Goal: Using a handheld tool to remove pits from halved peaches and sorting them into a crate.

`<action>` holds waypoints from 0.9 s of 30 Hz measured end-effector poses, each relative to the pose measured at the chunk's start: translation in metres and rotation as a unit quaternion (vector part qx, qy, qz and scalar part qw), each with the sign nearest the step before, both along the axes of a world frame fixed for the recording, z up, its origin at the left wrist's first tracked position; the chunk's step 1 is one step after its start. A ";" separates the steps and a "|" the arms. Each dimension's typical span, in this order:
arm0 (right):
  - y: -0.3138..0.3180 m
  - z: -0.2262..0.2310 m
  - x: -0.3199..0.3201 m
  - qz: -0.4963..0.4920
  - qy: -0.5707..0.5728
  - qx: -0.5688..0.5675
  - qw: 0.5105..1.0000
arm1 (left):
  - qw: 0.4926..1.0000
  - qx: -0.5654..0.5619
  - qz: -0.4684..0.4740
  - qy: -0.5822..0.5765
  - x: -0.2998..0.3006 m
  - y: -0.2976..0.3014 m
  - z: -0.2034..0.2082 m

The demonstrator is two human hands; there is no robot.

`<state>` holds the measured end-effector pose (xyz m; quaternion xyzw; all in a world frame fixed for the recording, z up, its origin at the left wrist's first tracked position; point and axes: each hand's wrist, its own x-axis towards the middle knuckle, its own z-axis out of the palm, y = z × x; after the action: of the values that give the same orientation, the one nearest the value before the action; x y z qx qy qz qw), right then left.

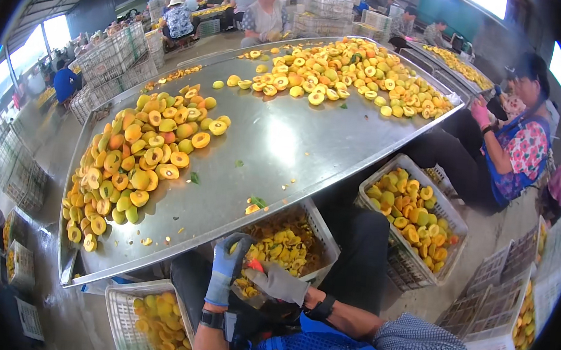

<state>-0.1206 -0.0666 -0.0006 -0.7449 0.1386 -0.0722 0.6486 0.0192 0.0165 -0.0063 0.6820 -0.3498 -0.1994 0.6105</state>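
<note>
My left hand (226, 265), in a blue and grey glove, is raised over the crate between my knees with its fingers curled; what they hold, if anything, is hidden. Close beside it, my right hand (282, 284), in a grey glove, is closed on a small red object (256, 265) that pokes out toward the left hand; its kind is too small to tell. Beneath both hands, the crate (328, 233) holds yellow fruit scraps (282, 250). In front stands a metal table (256, 144) with a heap of halved yellow stone fruit (149, 143) at left and another heap (340, 65) at the far side.
A white crate of fruit halves (112, 303) stands by my left leg, and a grey one (410, 275) by my right. Stacked crates (500, 288) rise at far right. A person in pink gloves (517, 146) sits to the right; others work beyond the table.
</note>
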 end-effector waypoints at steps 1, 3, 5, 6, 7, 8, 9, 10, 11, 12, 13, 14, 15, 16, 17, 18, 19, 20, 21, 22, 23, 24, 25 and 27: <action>0.001 0.003 0.001 0.002 0.000 0.000 1.000 | 1.000 0.000 0.002 0.000 0.002 0.002 0.000; 0.004 0.011 0.002 0.031 0.019 0.067 0.997 | 1.000 0.002 0.006 -0.011 0.004 0.008 -0.005; 0.002 -0.008 0.007 0.024 0.028 0.096 0.995 | 0.998 -0.012 0.041 0.044 0.003 0.012 -0.012; 0.003 -0.018 0.007 0.014 0.032 0.119 0.992 | 0.995 -0.028 0.054 0.078 0.005 0.008 -0.013; 0.001 -0.012 0.006 0.019 0.010 0.041 0.999 | 0.991 -0.046 0.108 0.070 -0.004 0.002 -0.004; -0.008 -0.003 0.007 0.025 -0.014 -0.037 0.999 | 0.975 -0.085 0.169 0.115 -0.011 -0.006 -0.011; -0.012 0.011 0.007 0.043 0.036 -0.041 0.998 | 0.976 -0.123 0.151 0.101 -0.007 -0.009 -0.025; -0.012 0.013 0.004 0.016 0.017 -0.012 1.000 | 0.977 -0.128 0.067 0.155 -0.009 -0.012 0.002; -0.016 0.011 0.006 0.037 0.063 0.001 0.997 | 0.990 -0.084 0.035 0.104 -0.001 -0.014 0.001; -0.017 0.009 0.008 0.051 0.073 0.025 0.996 | 0.993 -0.068 0.058 0.077 0.002 -0.013 -0.008; -0.017 0.009 0.008 0.056 0.082 0.043 0.994 | 0.992 -0.078 0.036 0.088 -0.001 -0.013 0.002; -0.013 0.012 0.007 0.058 0.084 0.048 0.994 | 0.996 -0.060 0.028 0.059 -0.002 -0.011 0.008; -0.011 0.018 0.006 0.068 0.116 0.141 0.981 | 0.999 -0.043 0.016 0.029 -0.002 -0.010 0.012; -0.012 0.021 0.005 0.074 0.143 0.227 0.961 | 0.998 -0.046 0.013 0.028 -0.002 -0.010 0.014; -0.014 0.022 0.002 0.062 0.140 0.221 0.963 | 1.000 -0.027 0.003 0.007 -0.003 -0.011 0.014; -0.011 0.023 -0.001 0.078 0.137 0.277 0.948 | 1.000 -0.010 -0.007 -0.015 -0.004 -0.011 0.015; -0.010 0.024 -0.003 0.097 0.129 0.328 0.931 | 0.999 -0.021 -0.022 0.021 -0.001 -0.008 0.006; -0.010 0.025 -0.005 0.108 0.147 0.387 0.904 | 0.993 -0.034 -0.064 0.089 0.001 -0.003 0.002; -0.009 0.023 -0.006 0.120 0.161 0.446 0.873 | 0.988 -0.051 -0.075 0.125 0.000 0.000 -0.001; -0.006 0.017 -0.006 0.132 0.143 0.496 0.846 | 0.986 -0.062 -0.065 0.142 -0.001 0.003 -0.008; -0.003 0.012 -0.007 0.147 0.126 0.545 0.816 | 0.981 -0.091 -0.076 0.153 0.002 0.003 -0.020; -0.005 0.013 -0.010 0.171 0.088 0.550 0.813 | 0.971 -0.115 -0.084 0.194 -0.004 -0.001 -0.018; -0.004 0.013 -0.011 0.165 0.080 0.544 0.819 | 0.959 -0.138 -0.086 0.234 -0.007 -0.003 -0.014; -0.006 0.010 -0.012 0.173 0.040 0.553 0.814 | 0.956 -0.165 -0.074 0.230 -0.012 -0.015 -0.017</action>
<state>-0.1325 -0.0730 0.0094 -0.2745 0.0494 0.1596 0.9470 0.0072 0.0019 -0.0230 0.4800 -0.2775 -0.3347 0.7620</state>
